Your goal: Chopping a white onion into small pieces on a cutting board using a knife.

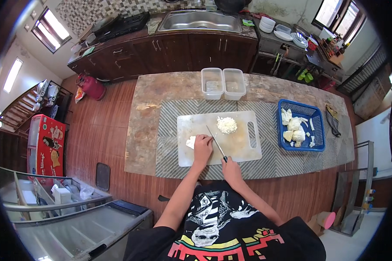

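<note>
A white plastic cutting board (241,146) lies on the table. My right hand (232,169) grips the black handle of a kitchen knife (218,143), whose blade points away from me and to the left. Close to the blade, the fingers of my left hand (203,146) press down on the board; a white piece of food (191,142) shows at that hand's left side. What lies under the fingertips is hidden. Beyond the knife sits a small pile of finely chopped white food (227,125).
A blue plastic basket (301,148) with white chunks stands right of the board. Two clear plastic containers (212,94) (235,96) stand at the table's far side. A dark, crumpled item (332,120) lies near the table's right end.
</note>
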The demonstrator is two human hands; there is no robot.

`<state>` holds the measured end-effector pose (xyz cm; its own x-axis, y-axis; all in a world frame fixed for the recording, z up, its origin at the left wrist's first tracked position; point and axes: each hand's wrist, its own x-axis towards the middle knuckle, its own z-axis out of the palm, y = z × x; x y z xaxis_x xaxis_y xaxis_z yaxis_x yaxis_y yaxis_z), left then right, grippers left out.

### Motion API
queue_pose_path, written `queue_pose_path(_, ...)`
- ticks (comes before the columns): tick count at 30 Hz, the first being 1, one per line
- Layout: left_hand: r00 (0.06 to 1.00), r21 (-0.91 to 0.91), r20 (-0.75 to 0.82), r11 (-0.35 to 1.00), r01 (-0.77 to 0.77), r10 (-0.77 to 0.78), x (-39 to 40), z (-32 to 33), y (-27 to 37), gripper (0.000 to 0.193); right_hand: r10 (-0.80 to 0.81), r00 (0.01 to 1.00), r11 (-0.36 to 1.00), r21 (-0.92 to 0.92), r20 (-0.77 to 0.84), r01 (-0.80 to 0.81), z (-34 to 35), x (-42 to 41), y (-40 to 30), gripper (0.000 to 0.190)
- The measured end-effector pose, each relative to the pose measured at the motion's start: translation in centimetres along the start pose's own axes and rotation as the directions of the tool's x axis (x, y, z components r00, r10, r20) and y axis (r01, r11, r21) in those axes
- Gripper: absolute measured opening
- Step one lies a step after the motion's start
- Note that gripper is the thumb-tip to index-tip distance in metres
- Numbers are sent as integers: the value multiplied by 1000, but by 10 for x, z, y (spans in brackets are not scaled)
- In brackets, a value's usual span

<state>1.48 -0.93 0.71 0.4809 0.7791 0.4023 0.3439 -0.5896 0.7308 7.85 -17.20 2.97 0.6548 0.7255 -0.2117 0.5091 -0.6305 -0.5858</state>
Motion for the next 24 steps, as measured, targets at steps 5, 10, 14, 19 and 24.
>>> queue_pose_path(5,1000,-28,-8,999,23,-23,-1,-3,-3,10,-20,1000,997,-72,-20,18,-9,-9,13,36)
queue_pose_path(10,1000,-59,18,998,7,-6,-1,-6,-6,10,-20,999,998,57,-40,22,-16,0,6,37)
queue_pose_path(14,1000,-54,10,998,-12,12,-5,-6,-8,9,-15,1000,998,54,6,15,-17,-6,-2,36)
queue_pose_path(19,999,-109,7,993,49,-49,-5,-5,-2,9,-5,1000,1000,14,21,5,-15,-5,2,36)
queue_pose_path(24,1000,-47,1,999,10,-10,-1,-5,-3,9,-23,999,999,24,37,22,-13,-3,7,37)
